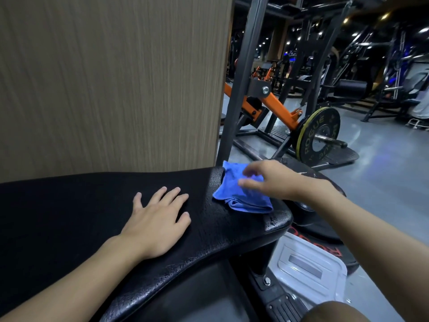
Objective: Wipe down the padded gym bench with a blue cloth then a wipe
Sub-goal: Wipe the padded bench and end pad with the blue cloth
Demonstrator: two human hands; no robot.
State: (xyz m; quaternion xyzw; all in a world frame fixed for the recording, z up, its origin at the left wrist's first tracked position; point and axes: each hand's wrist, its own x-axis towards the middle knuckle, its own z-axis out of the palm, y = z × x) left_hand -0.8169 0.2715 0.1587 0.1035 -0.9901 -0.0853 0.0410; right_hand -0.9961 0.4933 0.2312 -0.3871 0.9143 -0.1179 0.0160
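Blue cloth [241,189] seemingly under right hand [271,180].

The left hand [160,219] lay flat, fingers spread, on the black padded bench [69,205]. The right hand [271,180] was over a folded blue cloth [234,194] at the bench's right end, fingers bent, blurred. A wood-grain panel [111,84] stood behind. Beyond it, a weight plate [319,135] sat on an orange-armed machine [278,108].

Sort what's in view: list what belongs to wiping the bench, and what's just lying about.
Belongs to the job:
blue cloth
padded bench
right hand
left hand

Just lying about:
weight plate
orange machine arm
white plastic lid
wood-grain panel
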